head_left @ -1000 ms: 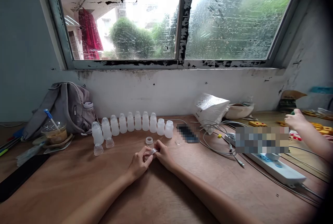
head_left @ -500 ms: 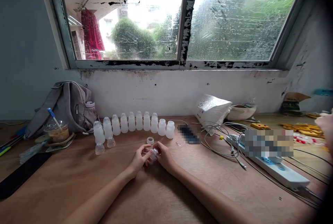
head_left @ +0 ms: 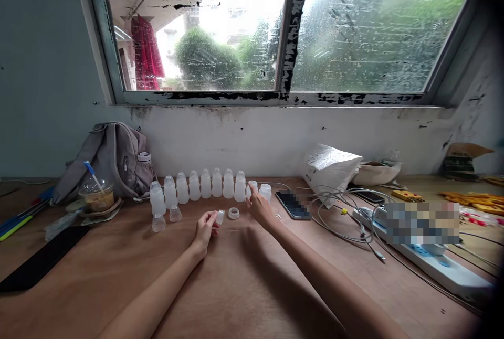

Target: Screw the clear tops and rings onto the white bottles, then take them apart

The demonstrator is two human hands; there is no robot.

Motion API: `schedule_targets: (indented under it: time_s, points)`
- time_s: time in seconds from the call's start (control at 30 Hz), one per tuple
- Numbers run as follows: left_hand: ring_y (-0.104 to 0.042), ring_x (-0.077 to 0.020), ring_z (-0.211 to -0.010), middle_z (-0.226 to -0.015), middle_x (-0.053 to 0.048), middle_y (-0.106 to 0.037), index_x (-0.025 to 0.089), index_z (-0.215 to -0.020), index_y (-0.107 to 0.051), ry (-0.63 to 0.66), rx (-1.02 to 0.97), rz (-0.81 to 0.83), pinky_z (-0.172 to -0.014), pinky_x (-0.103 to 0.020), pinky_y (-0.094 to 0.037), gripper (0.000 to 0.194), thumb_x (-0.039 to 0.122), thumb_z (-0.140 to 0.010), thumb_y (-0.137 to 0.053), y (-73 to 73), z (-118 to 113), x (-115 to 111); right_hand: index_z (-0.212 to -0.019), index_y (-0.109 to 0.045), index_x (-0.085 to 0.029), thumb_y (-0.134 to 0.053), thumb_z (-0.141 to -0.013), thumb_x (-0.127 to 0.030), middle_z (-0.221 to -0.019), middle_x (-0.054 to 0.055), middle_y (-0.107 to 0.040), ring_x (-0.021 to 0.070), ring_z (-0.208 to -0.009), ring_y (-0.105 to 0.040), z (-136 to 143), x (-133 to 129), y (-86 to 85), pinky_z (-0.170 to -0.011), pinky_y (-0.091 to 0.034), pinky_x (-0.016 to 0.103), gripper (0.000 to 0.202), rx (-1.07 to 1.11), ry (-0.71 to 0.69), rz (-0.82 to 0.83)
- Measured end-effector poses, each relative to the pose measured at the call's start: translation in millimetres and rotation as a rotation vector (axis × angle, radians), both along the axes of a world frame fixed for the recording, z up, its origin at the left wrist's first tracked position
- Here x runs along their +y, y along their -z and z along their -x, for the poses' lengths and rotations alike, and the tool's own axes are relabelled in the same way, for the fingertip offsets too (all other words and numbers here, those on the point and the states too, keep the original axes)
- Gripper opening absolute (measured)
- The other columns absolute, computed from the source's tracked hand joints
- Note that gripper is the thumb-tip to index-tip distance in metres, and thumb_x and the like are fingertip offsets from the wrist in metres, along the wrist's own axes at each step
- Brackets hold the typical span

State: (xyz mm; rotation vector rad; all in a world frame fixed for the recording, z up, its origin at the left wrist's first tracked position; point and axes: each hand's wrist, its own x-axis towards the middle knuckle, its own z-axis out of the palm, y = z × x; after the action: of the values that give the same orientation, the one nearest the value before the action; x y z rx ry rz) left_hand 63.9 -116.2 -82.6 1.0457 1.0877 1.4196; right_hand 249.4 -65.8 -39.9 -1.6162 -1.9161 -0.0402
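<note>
Frosted white bottles (head_left: 205, 184) stand in a curved row near the wall, most with clear domed tops. At the right end of the row, two lack domes. My right hand (head_left: 260, 208) reaches to the left one of these uncapped bottles (head_left: 252, 187), its fingers at the rim and partly hiding it. My left hand (head_left: 205, 231) pinches a small clear plastic piece (head_left: 220, 216) above the table. Between my hands lies a translucent white ring (head_left: 233, 213). Two clear domed caps (head_left: 159, 223) rest in front of the row's left end.
A grey backpack (head_left: 114, 158) and an iced drink cup (head_left: 99, 197) stand at the left. To the right are a phone (head_left: 293, 205), tangled cables (head_left: 334, 226), a silvery white bag (head_left: 331, 168) and a long power strip (head_left: 444, 271).
My right hand has left the clear piece and moved up and right to the uncapped bottle. My left hand keeps the piece, slightly left of before. The camera view has shifted a little.
</note>
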Motion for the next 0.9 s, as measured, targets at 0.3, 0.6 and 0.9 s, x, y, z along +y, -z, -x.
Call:
schedule_targets:
  time_s: [0.3, 0.6, 0.9]
  points:
    - [-0.052, -0.0097, -0.057, -0.074, -0.003, -0.057, 0.014, -0.083, -0.057, -0.007, -0.001, -0.001, -0.043, -0.017, -0.037, 0.039, 0.049, -0.064, -0.059, 0.6, -2.2, -1.8, -0.099, -0.053, -0.015, -0.041, -0.083, -0.023, -0.093, 0.014, -0.056, 0.0199, -0.069, -0.053, -0.4, 7.7, -8.3, -0.053, -0.033, 0.026, 0.021, -0.059, 0.112, 0.041]
    - [-0.051, -0.0074, -0.05, -0.074, -0.001, -0.057, 0.019, -0.095, -0.054, -0.013, 0.013, -0.016, -0.04, -0.016, -0.037, 0.037, 0.044, -0.068, -0.057, -1.3, -2.8, -3.2, -0.076, -0.052, -0.019, -0.044, -0.08, -0.028, -0.082, 0.006, -0.052, 0.0179, -0.071, -0.051, -3.9, -35.6, 0.0, -0.059, -0.039, 0.027, 0.012, 0.07, -0.158, -0.252]
    - [-0.051, -0.0075, -0.051, -0.073, -0.001, -0.056, 0.017, -0.087, -0.056, 0.005, 0.035, -0.051, -0.04, -0.015, -0.037, 0.032, 0.044, -0.07, -0.055, -0.9, -4.2, -3.4, -0.11, -0.028, -0.018, -0.059, -0.069, -0.032, -0.1, 0.009, -0.052, 0.0208, -0.086, -0.056, 1.8, -48.1, 39.7, -0.074, -0.045, 0.033, 0.053, 0.419, -0.325, -0.062]
